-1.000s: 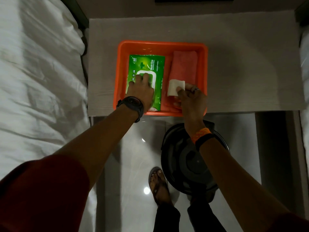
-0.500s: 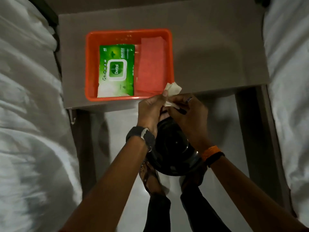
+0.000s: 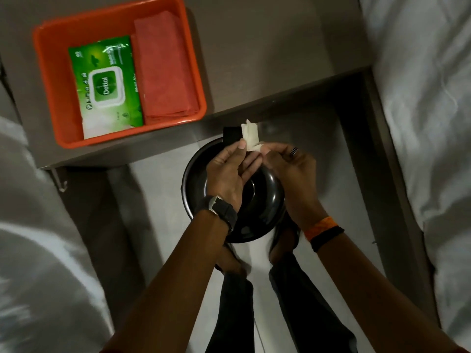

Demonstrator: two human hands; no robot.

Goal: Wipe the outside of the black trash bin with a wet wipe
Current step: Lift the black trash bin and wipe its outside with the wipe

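Observation:
The round black trash bin (image 3: 267,197) stands on the pale floor below the table's front edge, seen from above with its lid on. Over it, my left hand (image 3: 226,171) and my right hand (image 3: 290,169) both pinch a folded white wet wipe (image 3: 251,136) between thumbs and fingertips. The wipe sticks up above the bin's far rim and is clear of the bin. My hands cover the middle of the lid.
An orange tray (image 3: 48,80) on the grey table (image 3: 267,47) holds a green wipes pack (image 3: 107,87) and a folded red cloth (image 3: 163,67). White bedding (image 3: 428,98) lies on both sides. My feet (image 3: 229,261) stand just behind the bin.
My left hand left the wipes pack and joined my right hand on the wipe. Both hands came back from the tray to above the bin. The view tilted down.

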